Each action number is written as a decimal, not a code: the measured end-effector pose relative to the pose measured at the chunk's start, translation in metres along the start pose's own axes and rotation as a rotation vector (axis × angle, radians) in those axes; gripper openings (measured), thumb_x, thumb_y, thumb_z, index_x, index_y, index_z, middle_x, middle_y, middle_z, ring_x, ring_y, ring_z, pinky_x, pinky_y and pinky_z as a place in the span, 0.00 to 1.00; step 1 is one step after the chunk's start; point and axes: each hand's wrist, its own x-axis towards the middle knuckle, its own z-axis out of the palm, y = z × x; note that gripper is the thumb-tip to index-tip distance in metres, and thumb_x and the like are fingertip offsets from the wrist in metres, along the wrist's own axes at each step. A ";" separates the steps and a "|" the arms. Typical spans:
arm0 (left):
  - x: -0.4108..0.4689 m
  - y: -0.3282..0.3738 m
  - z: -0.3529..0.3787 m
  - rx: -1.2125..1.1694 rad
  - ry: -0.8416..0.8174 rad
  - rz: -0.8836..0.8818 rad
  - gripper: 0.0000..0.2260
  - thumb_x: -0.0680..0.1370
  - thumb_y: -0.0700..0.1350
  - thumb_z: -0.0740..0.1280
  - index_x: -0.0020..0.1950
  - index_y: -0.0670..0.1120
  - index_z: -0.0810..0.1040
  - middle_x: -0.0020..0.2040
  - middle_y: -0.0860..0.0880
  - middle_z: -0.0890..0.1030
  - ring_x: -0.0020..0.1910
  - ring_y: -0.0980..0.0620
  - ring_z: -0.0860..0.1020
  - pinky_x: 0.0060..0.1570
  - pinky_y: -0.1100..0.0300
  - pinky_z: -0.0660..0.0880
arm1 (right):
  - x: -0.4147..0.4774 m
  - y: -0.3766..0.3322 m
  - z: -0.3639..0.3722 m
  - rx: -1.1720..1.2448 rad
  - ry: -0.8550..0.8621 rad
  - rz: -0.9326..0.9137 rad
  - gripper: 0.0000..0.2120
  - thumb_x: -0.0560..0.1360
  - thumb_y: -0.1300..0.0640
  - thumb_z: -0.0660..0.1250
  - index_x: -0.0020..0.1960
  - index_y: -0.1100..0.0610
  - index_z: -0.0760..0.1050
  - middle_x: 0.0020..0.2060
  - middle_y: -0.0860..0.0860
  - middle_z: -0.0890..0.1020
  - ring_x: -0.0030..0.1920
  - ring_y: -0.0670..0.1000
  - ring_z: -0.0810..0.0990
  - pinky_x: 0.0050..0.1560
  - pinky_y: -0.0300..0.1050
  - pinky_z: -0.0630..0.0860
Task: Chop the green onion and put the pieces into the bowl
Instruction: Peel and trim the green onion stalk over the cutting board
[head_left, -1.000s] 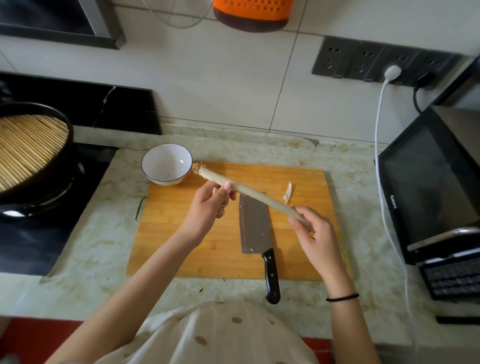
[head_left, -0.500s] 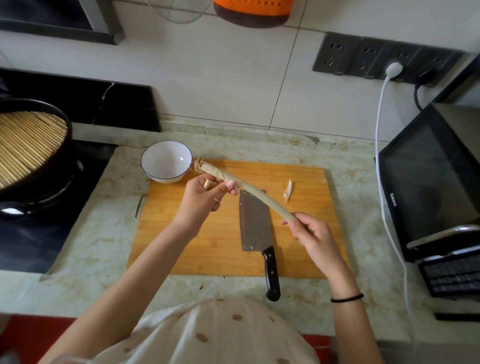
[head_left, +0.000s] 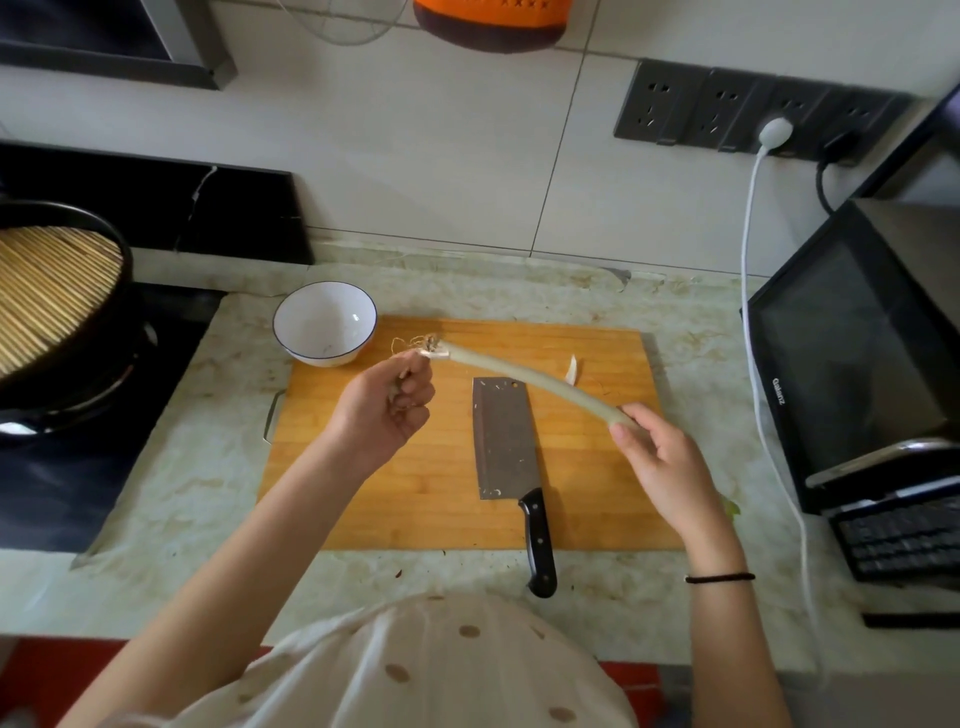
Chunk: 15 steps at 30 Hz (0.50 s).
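I hold a long pale green onion stalk (head_left: 524, 375) in the air above the wooden cutting board (head_left: 363, 499). My right hand (head_left: 660, 457) grips its cut end. My left hand (head_left: 387, 402) pinches the root end, where a thin peeled skin hangs from my fingers. A white bowl (head_left: 324, 322) with a blue rim stands at the board's far left corner and looks empty. A cleaver (head_left: 506, 447) with a black handle lies flat on the board between my hands.
A small peeled scrap (head_left: 572, 370) lies on the board's far side. A black pot with a bamboo mat (head_left: 52, 306) sits on the stove at left. A black microwave (head_left: 857, 353) and a white cable (head_left: 753, 291) stand at right.
My left hand has slid along the stalk from its middle to the root end. My right hand has moved right and slightly away, so the stalk lies flatter.
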 end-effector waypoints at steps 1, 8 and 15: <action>0.002 0.002 -0.002 -0.055 0.030 0.015 0.12 0.77 0.39 0.56 0.34 0.47 0.66 0.26 0.54 0.62 0.24 0.57 0.60 0.20 0.68 0.57 | 0.000 0.002 -0.002 -0.014 -0.003 0.003 0.07 0.79 0.47 0.58 0.50 0.47 0.74 0.29 0.51 0.73 0.28 0.47 0.69 0.28 0.44 0.65; 0.031 0.031 -0.025 -0.069 0.238 0.158 0.09 0.76 0.38 0.54 0.41 0.45 0.73 0.38 0.52 0.75 0.27 0.57 0.65 0.24 0.67 0.60 | -0.003 0.039 -0.018 0.083 0.082 0.142 0.13 0.79 0.47 0.59 0.40 0.51 0.74 0.27 0.48 0.69 0.29 0.49 0.68 0.33 0.46 0.63; 0.067 -0.008 0.012 0.270 0.160 0.039 0.07 0.77 0.35 0.55 0.42 0.40 0.70 0.32 0.49 0.75 0.22 0.58 0.63 0.20 0.68 0.58 | 0.011 0.051 0.017 0.604 0.129 0.297 0.13 0.81 0.57 0.57 0.41 0.60 0.73 0.25 0.46 0.65 0.24 0.42 0.62 0.22 0.31 0.58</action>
